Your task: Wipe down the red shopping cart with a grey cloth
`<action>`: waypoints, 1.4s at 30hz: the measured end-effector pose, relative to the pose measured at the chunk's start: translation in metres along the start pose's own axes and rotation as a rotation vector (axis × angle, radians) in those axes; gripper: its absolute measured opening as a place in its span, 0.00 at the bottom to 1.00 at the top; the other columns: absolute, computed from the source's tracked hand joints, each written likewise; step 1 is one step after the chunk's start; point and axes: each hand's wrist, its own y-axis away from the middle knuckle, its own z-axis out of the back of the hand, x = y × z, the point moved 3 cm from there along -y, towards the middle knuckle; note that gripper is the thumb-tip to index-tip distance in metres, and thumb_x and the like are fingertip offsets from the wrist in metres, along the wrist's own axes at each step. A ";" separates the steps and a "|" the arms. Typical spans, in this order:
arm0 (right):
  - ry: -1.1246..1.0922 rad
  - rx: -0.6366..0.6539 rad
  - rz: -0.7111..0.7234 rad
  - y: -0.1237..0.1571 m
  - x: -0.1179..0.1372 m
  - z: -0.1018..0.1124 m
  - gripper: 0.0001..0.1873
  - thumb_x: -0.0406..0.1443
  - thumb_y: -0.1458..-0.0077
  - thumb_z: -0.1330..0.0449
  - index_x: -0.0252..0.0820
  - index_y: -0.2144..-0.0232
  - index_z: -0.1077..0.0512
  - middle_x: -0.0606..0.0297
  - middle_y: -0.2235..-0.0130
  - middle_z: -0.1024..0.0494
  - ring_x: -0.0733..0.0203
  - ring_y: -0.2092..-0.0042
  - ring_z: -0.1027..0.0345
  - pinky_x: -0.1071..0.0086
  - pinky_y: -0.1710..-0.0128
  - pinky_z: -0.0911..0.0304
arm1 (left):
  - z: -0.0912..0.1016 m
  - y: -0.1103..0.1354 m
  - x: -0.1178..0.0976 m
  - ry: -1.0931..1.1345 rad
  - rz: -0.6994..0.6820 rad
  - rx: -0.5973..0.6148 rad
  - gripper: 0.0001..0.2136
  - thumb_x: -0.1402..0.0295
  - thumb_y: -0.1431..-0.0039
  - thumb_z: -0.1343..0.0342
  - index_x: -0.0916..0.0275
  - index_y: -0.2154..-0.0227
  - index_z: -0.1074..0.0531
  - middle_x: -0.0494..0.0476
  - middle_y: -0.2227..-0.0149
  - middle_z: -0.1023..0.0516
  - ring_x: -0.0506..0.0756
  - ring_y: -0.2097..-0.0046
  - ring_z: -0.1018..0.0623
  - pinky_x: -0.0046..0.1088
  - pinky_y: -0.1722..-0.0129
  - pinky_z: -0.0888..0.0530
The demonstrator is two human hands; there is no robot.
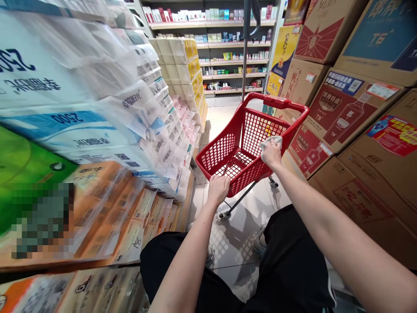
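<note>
A red plastic shopping basket on wheels [257,130] stands on the tiled floor just in front of me, its wheels on thin dark legs. My left hand [219,189] grips the near rim of the basket. My right hand [271,153] rests on the basket's right rim, pinching a crumpled white cloth [270,142] against it. The basket's mesh floor shows through, and I see nothing inside it. One small caster [224,214] shows below the basket.
Plastic-wrapped stacks of paper rolls [97,113] tower along the left. Large printed cardboard cartons [348,113] are piled on the right. Store shelves of small packaged goods [208,48] stand at the aisle's far end, with a thin metal pole [244,56] in front.
</note>
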 end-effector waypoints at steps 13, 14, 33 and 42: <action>-0.059 0.083 0.041 0.022 0.003 -0.013 0.17 0.40 0.42 0.49 0.34 0.60 0.27 0.52 0.36 0.50 0.46 0.42 0.53 0.51 0.43 0.55 | -0.011 0.005 -0.037 -0.015 0.085 -0.081 0.20 0.62 0.34 0.68 0.58 0.66 0.30 0.57 0.62 0.26 0.58 0.58 0.33 0.40 0.51 0.41; -0.070 0.105 0.053 0.037 0.014 -0.015 0.17 0.40 0.42 0.50 0.36 0.59 0.27 0.53 0.36 0.50 0.45 0.41 0.54 0.51 0.43 0.55 | -0.012 0.004 -0.038 0.004 0.093 -0.092 0.20 0.61 0.34 0.68 0.57 0.63 0.30 0.57 0.61 0.25 0.58 0.57 0.32 0.40 0.51 0.42; -0.101 0.362 0.203 0.107 0.082 -0.016 0.11 0.37 0.46 0.46 0.40 0.70 0.24 0.60 0.43 0.35 0.46 0.38 0.54 0.49 0.39 0.63 | 0.014 0.011 0.004 -0.047 -0.109 -0.023 0.19 0.61 0.34 0.65 0.60 0.65 0.28 0.58 0.61 0.26 0.55 0.55 0.30 0.33 0.51 0.37; -0.141 0.133 -0.068 0.066 0.052 -0.036 0.28 0.38 0.41 0.55 0.33 0.40 0.45 0.50 0.34 0.57 0.46 0.39 0.48 0.54 0.44 0.47 | 0.004 0.002 0.000 -0.144 -0.140 0.024 0.18 0.60 0.34 0.66 0.57 0.69 0.31 0.52 0.63 0.26 0.54 0.59 0.32 0.34 0.55 0.40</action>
